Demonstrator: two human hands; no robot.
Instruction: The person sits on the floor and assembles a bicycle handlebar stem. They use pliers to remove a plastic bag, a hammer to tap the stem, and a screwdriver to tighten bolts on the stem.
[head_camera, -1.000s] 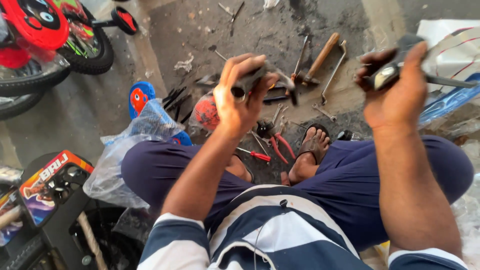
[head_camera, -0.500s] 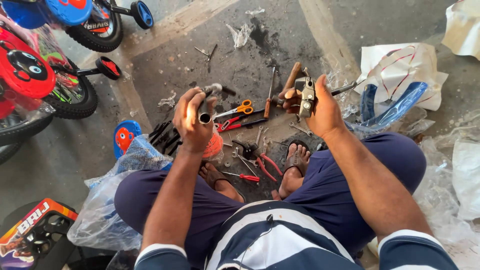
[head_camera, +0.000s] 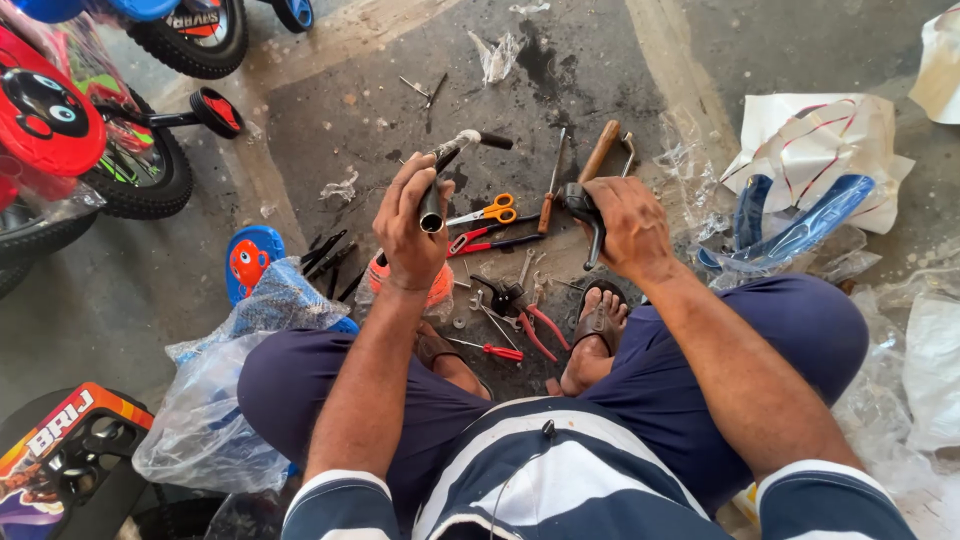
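Observation:
My left hand (head_camera: 412, 228) grips a black metal tube (head_camera: 445, 170) with a silver fitting at its far end, held up in front of me. My right hand (head_camera: 628, 225) is closed around a dark brake lever part (head_camera: 588, 222), level with the left hand and a short way to its right. Between and below the hands lie orange-handled scissors (head_camera: 489, 212), red pliers (head_camera: 537, 328), spanners and a red screwdriver (head_camera: 490, 349) on the concrete floor. I sit cross-legged with a bare sandalled foot (head_camera: 592, 335) under the right hand.
Small children's bicycles with black tyres (head_camera: 150, 180) stand at the left. A clear plastic bag (head_camera: 215, 400) rests by my left knee, next to a blue disc (head_camera: 252, 262). Blue parts in plastic wrap (head_camera: 800, 228) lie right. A wooden-handled hammer (head_camera: 598, 152) lies ahead.
Both hands have come down and closer together over the tools. The view has tilted downward, so more of the floor and my legs shows.

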